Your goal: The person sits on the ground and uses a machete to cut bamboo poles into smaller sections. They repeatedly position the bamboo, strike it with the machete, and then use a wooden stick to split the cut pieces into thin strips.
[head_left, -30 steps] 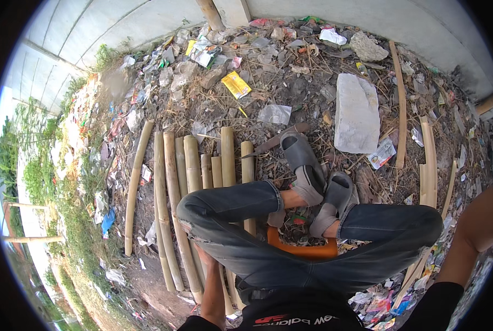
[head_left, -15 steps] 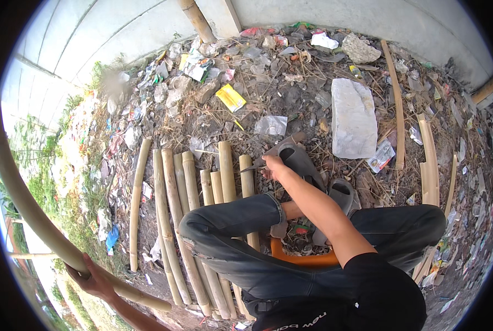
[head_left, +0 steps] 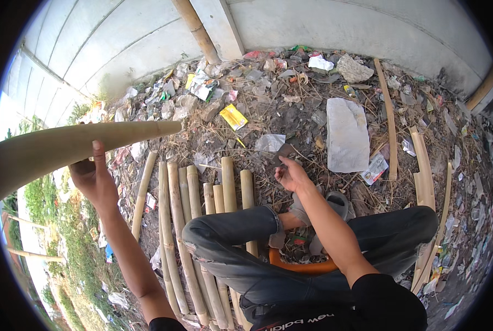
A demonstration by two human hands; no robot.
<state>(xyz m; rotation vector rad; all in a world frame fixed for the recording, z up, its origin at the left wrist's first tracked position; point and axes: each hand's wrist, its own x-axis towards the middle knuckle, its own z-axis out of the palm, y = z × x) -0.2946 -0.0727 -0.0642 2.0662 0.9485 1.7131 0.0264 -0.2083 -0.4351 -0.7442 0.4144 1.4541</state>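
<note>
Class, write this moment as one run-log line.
left hand: holds raised bamboo pole | right hand: at dark flat piece, grip unclear | nearby: bamboo lengths, pale block

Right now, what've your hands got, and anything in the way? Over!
Left hand holding up bamboo pole. Right hand at dark flat piece, hold unclear. More poles, litter on ground nearby.

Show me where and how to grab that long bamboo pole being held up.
Probably wrap around the raised bamboo pole from below, back from its visible tip, where the left grip holds it. It's long and round, so support underneath could carry it while a thumb steadies the near side.
</note>
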